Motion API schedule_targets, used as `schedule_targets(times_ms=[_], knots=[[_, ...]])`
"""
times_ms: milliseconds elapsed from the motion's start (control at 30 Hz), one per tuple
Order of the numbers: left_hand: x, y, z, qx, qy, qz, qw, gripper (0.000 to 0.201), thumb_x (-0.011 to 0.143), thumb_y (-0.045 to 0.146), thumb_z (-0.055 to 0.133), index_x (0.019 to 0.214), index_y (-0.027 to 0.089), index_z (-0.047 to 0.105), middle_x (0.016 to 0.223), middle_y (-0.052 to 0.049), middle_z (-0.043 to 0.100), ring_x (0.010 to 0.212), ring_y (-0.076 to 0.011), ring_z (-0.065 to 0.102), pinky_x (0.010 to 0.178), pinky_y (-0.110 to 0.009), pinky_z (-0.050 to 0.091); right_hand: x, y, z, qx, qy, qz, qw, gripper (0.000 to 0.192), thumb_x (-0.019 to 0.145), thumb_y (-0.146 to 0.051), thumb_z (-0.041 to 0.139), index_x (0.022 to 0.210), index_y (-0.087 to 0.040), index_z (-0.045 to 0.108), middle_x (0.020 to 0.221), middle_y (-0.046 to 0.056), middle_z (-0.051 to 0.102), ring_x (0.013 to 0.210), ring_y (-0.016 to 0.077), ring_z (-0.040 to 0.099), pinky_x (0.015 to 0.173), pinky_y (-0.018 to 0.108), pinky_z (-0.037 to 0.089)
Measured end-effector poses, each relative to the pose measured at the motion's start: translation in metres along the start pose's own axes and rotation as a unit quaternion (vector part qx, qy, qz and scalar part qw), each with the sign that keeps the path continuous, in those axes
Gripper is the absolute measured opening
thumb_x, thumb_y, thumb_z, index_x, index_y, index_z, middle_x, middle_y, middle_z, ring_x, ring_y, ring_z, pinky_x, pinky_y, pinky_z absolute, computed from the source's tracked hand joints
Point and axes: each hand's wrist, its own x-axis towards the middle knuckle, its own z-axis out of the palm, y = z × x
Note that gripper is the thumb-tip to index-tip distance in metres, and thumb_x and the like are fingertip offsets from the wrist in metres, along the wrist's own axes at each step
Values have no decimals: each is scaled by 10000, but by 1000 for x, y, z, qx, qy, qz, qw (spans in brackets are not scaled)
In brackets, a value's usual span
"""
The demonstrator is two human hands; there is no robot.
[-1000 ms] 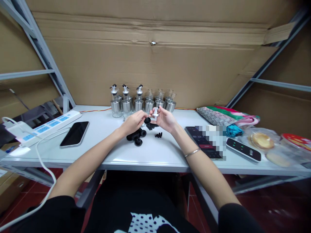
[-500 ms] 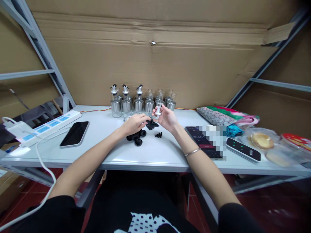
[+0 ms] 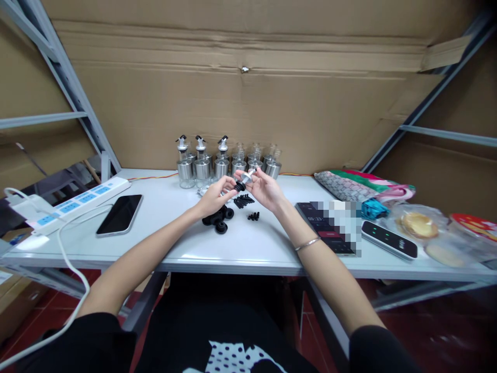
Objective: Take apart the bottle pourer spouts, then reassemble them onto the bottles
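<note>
My right hand grips a silver-and-white pourer spout, tilted with its base toward the left. Between the fingers of my left hand is a black stopper, held against the base of the spout; I cannot tell how far the two are joined. Below my hands lie small black lever pieces in a row and a cluster of tiny black caps. Several more black stoppers are piled partly beneath my left hand, beside some clear parts half hidden by it.
Glass bottles with steel sleeves stand in rows at the back, three topped with pourers. On the left are a phone and a power strip. To the right lie a timer phone, a black-and-white device and wrapped food.
My left hand has lifted a black stopper from near the lever pieces up to the spout. My right hand has tipped the spout, turning its base toward the left hand.
</note>
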Motion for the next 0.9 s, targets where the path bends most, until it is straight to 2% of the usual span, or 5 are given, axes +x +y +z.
schedule_targets(times_ms=[267,500,633,900], knots=[[0,0,0,-57,5,-20,998,195,835,316,510,948,171,445,916,-44,596,873,-149,619,742,-259,437,-1,-1,1,2,6,8,1000,391,944,-350,333,862,-169,671,1117,76,675,1126,159,576,1006,304,407],[0,2,0,-82,5,-18,996,233,827,358,536,935,170,448,893,-31,578,864,-154,614,750,-257,415,-1,0,2,17,9,7,1000,393,956,-303,298,839,-174,650,1061,65,702,1131,157,578,1030,327,393],[-1,2,0,-92,3,-19,996,235,823,359,548,932,174,452,889,-26,576,866,-154,613,749,-254,413,0,2,1,15,6,4,1000,333,944,-300,344,831,-174,630,1068,73,701,1101,169,597,1025,354,401],[0,-3,0,-86,16,-13,996,228,829,352,539,948,171,466,930,-36,573,885,-155,587,755,-261,407,-1,5,2,28,-23,22,999,304,933,-301,357,791,-184,600,1048,67,706,1047,179,623,981,377,441]])
